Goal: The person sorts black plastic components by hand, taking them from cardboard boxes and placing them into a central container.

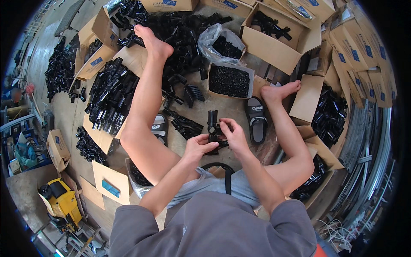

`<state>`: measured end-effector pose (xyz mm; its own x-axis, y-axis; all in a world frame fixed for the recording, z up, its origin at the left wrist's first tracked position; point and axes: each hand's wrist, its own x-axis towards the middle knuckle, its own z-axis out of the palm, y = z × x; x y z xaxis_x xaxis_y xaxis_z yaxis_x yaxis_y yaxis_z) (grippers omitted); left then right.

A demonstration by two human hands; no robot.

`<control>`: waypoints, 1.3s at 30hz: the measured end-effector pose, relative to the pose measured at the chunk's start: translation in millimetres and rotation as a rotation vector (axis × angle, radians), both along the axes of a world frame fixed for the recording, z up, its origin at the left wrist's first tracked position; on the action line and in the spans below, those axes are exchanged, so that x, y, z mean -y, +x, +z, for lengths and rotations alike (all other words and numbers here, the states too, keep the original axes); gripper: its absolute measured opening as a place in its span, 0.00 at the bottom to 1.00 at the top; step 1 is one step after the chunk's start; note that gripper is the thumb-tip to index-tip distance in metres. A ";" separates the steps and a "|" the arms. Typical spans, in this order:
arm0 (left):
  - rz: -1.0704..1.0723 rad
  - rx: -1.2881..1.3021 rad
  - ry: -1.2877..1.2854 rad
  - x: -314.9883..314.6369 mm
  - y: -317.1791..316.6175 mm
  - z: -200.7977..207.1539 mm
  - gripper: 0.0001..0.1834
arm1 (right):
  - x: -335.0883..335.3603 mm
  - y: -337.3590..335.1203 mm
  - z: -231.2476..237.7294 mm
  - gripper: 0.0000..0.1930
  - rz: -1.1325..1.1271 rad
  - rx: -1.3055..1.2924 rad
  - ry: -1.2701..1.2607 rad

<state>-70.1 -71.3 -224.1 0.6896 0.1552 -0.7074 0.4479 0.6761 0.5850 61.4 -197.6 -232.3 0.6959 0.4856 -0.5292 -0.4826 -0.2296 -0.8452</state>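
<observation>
The black tubular fitting sits between the left hand, pinching its lower part, and the right hand, fingertips bent at its side, grip unclear — seemingly midway, though whether the heaped black fittings are finished or waiting cannot be told.

Your left hand holds a black tubular part — your right hand at its side, boxed black pieces beyond.

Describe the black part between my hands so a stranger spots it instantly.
Start at the grey shorts and look just ahead. The left hand and right hand flank a black part, its tubular end pointing forward. Nearby black pieces lie loose; only this one is held.
</observation>
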 end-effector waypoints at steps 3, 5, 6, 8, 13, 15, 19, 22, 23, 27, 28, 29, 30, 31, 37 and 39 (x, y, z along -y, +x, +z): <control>0.027 -0.014 0.054 -19.8 7.4 -3.7 0.27 | -13.6 38.5 -42.3 0.16 -0.023 0.159 -0.095; -0.044 0.039 0.251 -39.6 4.8 -11.9 0.26 | -29.9 81.9 -58.1 0.15 -0.042 0.355 -0.228; -0.098 0.005 0.375 -49.1 2.1 -16.0 0.26 | -35.6 102.1 -75.6 0.14 -0.034 0.606 -0.280; -0.187 -0.101 0.642 -60.9 2.3 -11.3 0.27 | -50.8 137.4 -77.1 0.11 0.160 0.739 -0.420; -0.353 -0.284 1.096 -65.8 10.0 -13.7 0.27 | -65.0 203.8 -108.7 0.09 0.704 0.618 -0.879; -0.381 -0.316 1.089 -65.3 11.6 -13.9 0.26 | -62.4 224.9 -108.6 0.11 0.699 0.612 -0.820; -0.429 -0.383 0.956 -65.7 34.1 -16.4 0.26 | -47.2 241.4 -111.4 0.11 0.879 0.599 -0.790; -0.430 -0.362 0.942 -61.3 46.6 -22.0 0.26 | -46.1 245.0 -96.0 0.10 0.864 0.573 -0.775; -0.446 -0.345 0.929 -60.2 52.0 -25.0 0.26 | -41.5 247.7 -94.2 0.09 0.807 0.504 -0.768; -0.450 -0.277 0.933 -51.1 48.2 -39.4 0.27 | -28.3 257.1 -107.5 0.08 0.584 0.235 -0.603; -0.468 -0.301 0.895 -51.7 50.9 -34.3 0.27 | -32.6 255.0 -103.4 0.07 0.459 0.184 -0.459; -0.463 -0.314 0.892 -49.5 50.7 -34.5 0.27 | -38.7 255.1 -99.0 0.08 0.335 0.131 -0.317; -0.510 -0.290 0.885 -49.6 53.4 -38.0 0.26 | -41.0 258.3 -90.8 0.08 0.317 0.128 -0.324; -0.535 -0.291 0.879 -48.1 54.4 -37.7 0.26 | -52.5 261.7 -80.4 0.08 0.196 0.228 -0.242; -0.572 -0.310 0.797 -42.1 58.3 -40.6 0.24 | -155.7 307.4 -57.5 0.13 0.242 0.986 -0.271; -0.613 -0.317 0.763 -44.7 64.3 -39.7 0.23 | -172.5 335.0 -92.4 0.23 0.369 1.017 -0.431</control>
<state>-5.8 -26.6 -263.8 0.6004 0.3238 -0.7313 0.7995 -0.2226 0.5579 396.4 -25.1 -324.7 0.7480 0.6633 0.0211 0.5293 -0.5771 -0.6220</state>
